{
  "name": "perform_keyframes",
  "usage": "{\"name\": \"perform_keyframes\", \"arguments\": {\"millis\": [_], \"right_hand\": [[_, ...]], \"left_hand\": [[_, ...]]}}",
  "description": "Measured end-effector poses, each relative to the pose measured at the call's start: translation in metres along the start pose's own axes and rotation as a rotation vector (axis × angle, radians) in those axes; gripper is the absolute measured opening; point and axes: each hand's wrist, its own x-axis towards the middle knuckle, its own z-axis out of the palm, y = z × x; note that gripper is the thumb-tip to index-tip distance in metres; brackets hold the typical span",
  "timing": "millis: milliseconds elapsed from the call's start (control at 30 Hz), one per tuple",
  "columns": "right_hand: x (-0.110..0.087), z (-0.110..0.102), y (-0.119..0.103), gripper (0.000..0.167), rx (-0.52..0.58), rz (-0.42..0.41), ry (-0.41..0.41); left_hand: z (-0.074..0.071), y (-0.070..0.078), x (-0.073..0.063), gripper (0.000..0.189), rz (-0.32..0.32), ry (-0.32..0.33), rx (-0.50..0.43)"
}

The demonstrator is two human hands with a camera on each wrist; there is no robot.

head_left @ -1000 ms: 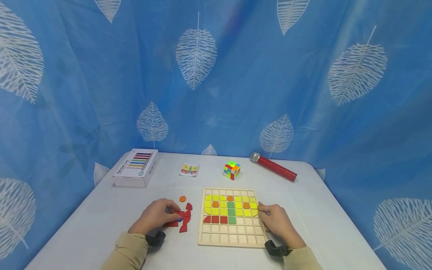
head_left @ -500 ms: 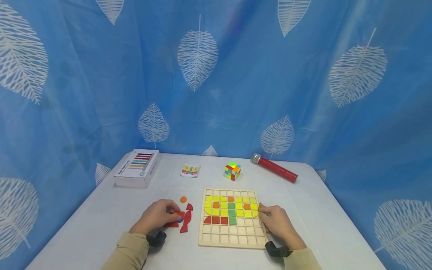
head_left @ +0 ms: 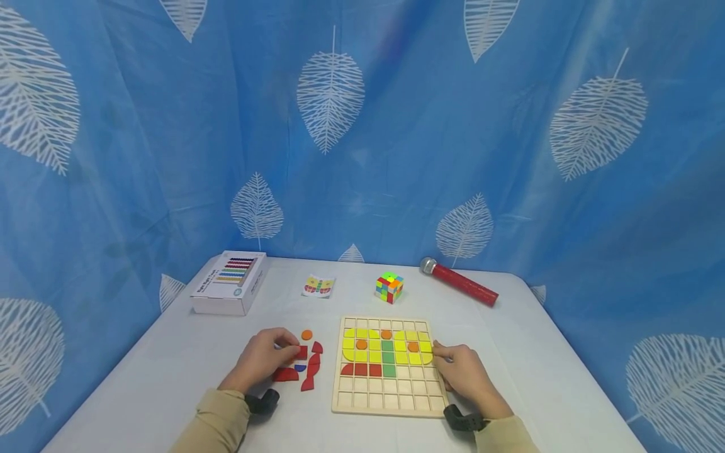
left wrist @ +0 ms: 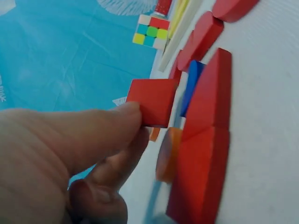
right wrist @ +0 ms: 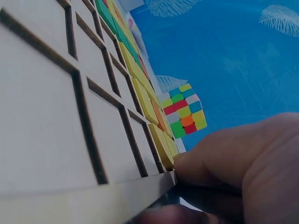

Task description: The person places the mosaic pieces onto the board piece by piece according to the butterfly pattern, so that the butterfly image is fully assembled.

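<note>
In the left wrist view, my left hand [head_left: 263,360] pinches a red square tile [left wrist: 156,102] between thumb and fingertip, raised over the loose pieces. Below it lie red curved pieces [left wrist: 210,93], a small blue piece [left wrist: 192,86] and an orange round piece [left wrist: 169,154]. My right hand [head_left: 463,372] grips the right edge of the wooden grid board [head_left: 391,413], its thumb at the rim beside a yellow tile [right wrist: 161,144]. The board carries yellow, orange, green [head_left: 388,357] and red [head_left: 360,370] tiles; its lower squares are bare.
Behind the board are a small pattern card [head_left: 318,286], a puzzle cube [head_left: 389,287] and a red microphone [head_left: 461,283]. A white box [head_left: 223,292] stands at the back left. Another orange round piece [head_left: 306,335] lies beyond the left hand. A blue leaf-print curtain [head_left: 396,157] hangs behind the table.
My left hand has lifted slightly with the red square tile, uncovering more of the blue piece and the red piece below it. My right hand stays at the board's edge.
</note>
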Motion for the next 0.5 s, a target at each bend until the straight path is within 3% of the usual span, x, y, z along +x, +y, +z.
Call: {"name": "perform_keyframes", "arguments": {"millis": [267, 400, 500], "right_hand": [[0.001, 0.000, 0.001, 0.032, -0.003, 0.003, 0.007], [0.001, 0.001, 0.000, 0.032, 0.008, 0.004, 0.008], [0.001, 0.000, 0.000, 0.031, 0.016, 0.003, 0.006]], "left_hand": [[0.005, 0.007, -0.001, 0.012, 0.004, 0.054, -0.145], [0.018, 0.022, -0.005, 0.010, 0.050, 0.047, -0.153], [0.034, 0.036, -0.008, 0.009, 0.133, 0.008, -0.136]]}}
